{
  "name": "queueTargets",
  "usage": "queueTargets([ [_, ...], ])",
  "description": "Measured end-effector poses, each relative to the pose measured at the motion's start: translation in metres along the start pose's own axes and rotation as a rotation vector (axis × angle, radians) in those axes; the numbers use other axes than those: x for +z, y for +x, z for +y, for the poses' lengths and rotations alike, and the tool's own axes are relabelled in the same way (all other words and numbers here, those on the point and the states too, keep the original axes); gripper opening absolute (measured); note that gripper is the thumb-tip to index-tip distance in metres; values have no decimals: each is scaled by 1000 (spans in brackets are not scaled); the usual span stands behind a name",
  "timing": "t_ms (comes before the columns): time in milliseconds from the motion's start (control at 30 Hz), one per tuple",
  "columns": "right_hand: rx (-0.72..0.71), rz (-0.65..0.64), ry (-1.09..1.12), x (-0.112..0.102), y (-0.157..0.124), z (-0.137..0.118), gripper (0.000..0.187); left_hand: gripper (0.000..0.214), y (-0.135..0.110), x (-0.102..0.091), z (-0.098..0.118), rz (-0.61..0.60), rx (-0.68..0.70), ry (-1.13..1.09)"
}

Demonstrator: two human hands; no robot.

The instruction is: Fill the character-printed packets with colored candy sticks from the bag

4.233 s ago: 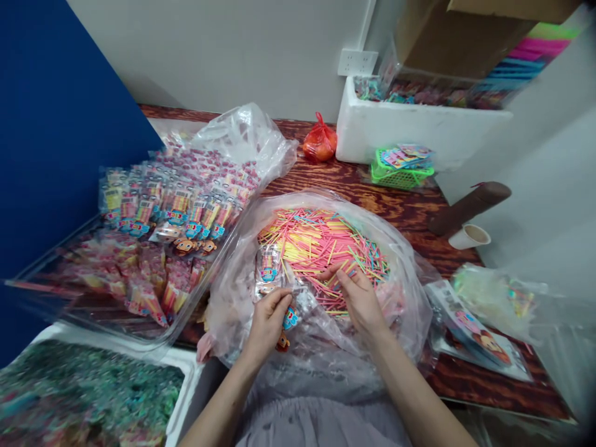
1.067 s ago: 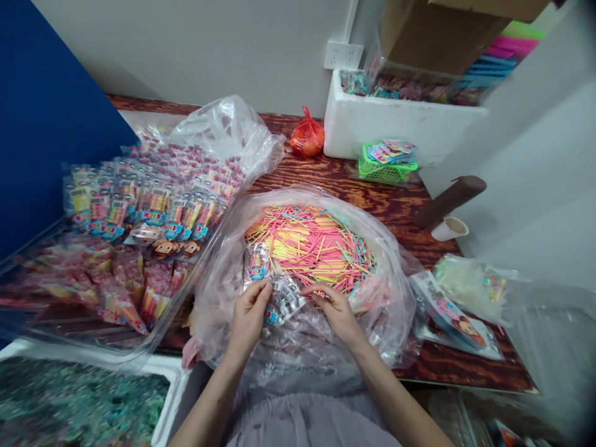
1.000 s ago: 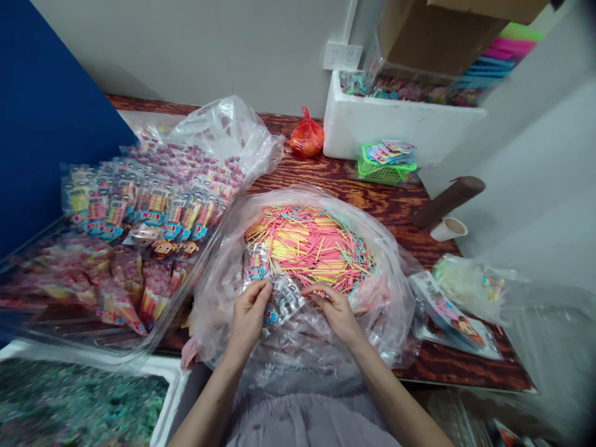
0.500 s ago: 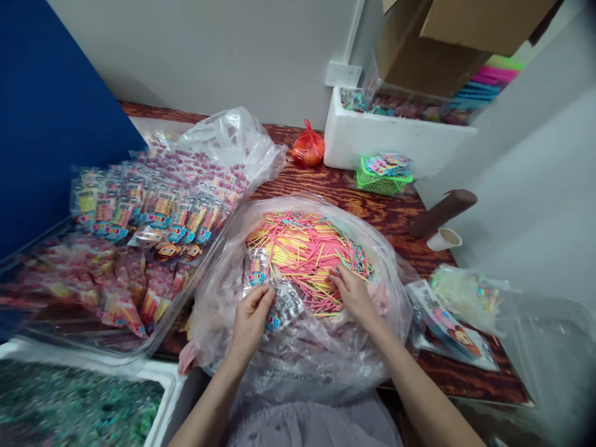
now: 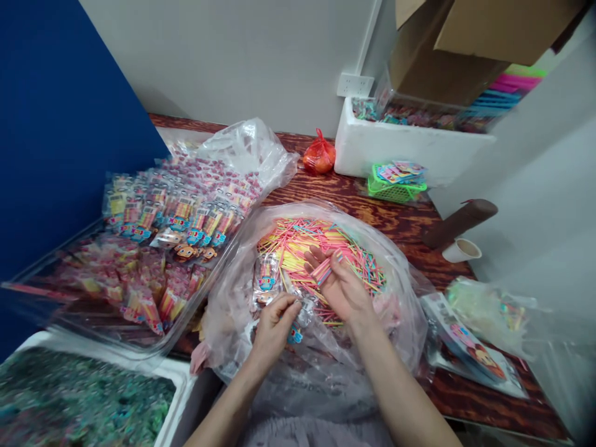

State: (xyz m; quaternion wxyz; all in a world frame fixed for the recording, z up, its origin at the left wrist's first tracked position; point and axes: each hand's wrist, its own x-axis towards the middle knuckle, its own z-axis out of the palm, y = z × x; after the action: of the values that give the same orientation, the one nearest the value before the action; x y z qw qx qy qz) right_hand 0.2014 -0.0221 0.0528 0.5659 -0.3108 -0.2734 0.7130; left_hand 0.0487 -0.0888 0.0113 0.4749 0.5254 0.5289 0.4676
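A large clear plastic bag (image 5: 404,273) lies spread open in front of me, filled with a pile of thin pink, yellow and blue candy-like sticks (image 5: 294,251). My left hand (image 5: 274,326) pinches a small clear printed packet (image 5: 294,335) at the near side of the pile. Turned palm up over the sticks, my right hand (image 5: 348,293) holds a small bundle of sticks (image 5: 321,271) across its fingers. Another printed packet (image 5: 267,276) rests on the pile's left part, just beyond my left hand.
Filled packets (image 5: 181,217) crowd a clear tray (image 5: 186,326) on the left. A white foam box (image 5: 179,385) sits lower left. Behind are a red bag (image 5: 319,154), a green basket (image 5: 395,191) and another foam box (image 5: 410,146). A paper cup (image 5: 462,250) stands right.
My right hand has lifted from the pile and turned palm up, with a bundle of sticks now showing in it. My left hand still pinches the packet. The view has shifted slightly.
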Motion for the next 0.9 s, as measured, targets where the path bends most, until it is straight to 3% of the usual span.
queueTargets([
  [167,54,7,-88,12,-11,12,26,26,0,0,0,19,-160,-182],
  [300,62,35,-210,14,-26,16,25,25,-1,0,0,11,-196,-245],
  [433,119,-71,-425,18,-40,10,22,27,-3,1,-3,3,-187,-253],
  [500,123,-113,-474,20,-45,7,30,29,-4,0,-5,-5,-214,-266],
  [567,57,-81,-502,20,-49,6,39,31,-4,0,-5,5,-252,-294],
  [700,-174,-23,-764,20,-56,14,15,29,-3,-3,1,61,-223,-330],
  [800,-257,-51,-970,21,-61,22,15,29,-4,-7,8,49,-219,-318],
  [900,-342,18,-1024,26,-64,27,17,35,-5,-14,9,39,-255,-326],
])
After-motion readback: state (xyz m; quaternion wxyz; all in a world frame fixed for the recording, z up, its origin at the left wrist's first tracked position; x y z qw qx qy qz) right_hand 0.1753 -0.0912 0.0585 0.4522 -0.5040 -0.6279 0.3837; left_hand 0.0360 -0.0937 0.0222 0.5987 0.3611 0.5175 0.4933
